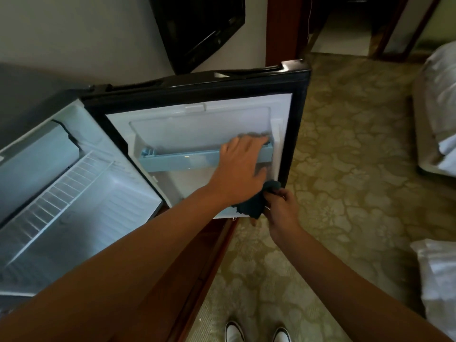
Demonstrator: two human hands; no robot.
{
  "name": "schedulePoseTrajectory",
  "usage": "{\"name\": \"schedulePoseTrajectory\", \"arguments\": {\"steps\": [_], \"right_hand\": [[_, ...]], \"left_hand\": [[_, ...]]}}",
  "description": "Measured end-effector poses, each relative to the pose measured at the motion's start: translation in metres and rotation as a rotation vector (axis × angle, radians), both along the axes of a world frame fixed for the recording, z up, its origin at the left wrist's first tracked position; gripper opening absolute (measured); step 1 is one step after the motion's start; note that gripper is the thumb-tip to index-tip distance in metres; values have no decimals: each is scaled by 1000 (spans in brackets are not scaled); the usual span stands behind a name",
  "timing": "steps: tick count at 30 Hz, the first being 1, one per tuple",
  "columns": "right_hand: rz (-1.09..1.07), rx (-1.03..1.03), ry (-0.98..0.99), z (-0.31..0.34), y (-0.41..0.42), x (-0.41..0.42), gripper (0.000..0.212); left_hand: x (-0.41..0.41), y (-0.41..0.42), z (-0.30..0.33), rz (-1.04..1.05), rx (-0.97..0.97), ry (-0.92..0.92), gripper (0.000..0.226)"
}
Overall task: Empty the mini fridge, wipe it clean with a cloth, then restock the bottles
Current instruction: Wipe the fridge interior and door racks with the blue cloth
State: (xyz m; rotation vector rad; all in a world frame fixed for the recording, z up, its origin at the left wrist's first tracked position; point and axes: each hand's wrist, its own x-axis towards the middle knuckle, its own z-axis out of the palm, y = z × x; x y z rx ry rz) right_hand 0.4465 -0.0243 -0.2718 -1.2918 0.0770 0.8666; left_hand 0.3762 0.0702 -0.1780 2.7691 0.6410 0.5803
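The mini fridge [74,193] stands open, with a white wire shelf [61,193] inside and no bottles in view. Its door [197,114] is swung wide, inner side facing me. My left hand [241,166] lies over the right end of the pale blue door shelf rail [177,160], fingers fairly straight and reaching into the shelf; their tips are blurred. My right hand [278,206] grips a dark teal cloth [254,206] bunched against the door's lower right corner.
A black TV [197,28] hangs on the wall above the fridge. Wooden cabinet trim [197,262] runs below the door. Patterned carpet [345,156] spreads to the right, with white bedding [441,99] at the right edge. My white shoes [234,332] show at the bottom.
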Motion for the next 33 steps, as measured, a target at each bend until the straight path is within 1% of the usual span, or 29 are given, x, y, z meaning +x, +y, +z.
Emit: {"name": "schedulePoseTrajectory", "arguments": {"steps": [3,6,8,10,11,14,17,20,22,24,28,33], "right_hand": [[10,-13,15,5,3,-13,14],[28,-12,8,9,13,-26,13],[36,-7,13,12,23,-37,10],[50,-14,27,13,36,-50,12],[58,-17,37,14,42,-58,14],[68,-6,88,15,61,-83,18],[61,0,120,15,76,-104,16],[16,19,153,17,92,-119,14],[-14,29,157,20,104,-126,12],[-42,50,154,22,118,-129,12],[-107,99,202,25,145,-134,11],[-173,159,284,29,172,-154,26]], "left_hand": [[-30,3,1,20,74,-63,57],[-76,27,3,154,193,-148,48],[-107,51,7,247,230,-158,41],[-132,72,11,270,254,-134,32],[-141,79,12,251,263,-116,28],[-157,92,10,177,276,-82,26],[-159,103,15,108,254,-64,19],[-157,118,31,-16,251,55,18],[-155,124,37,-55,246,111,17],[-153,125,34,-60,234,109,14],[-150,126,28,-57,205,48,10],[-149,124,25,-55,193,20,8]]}}
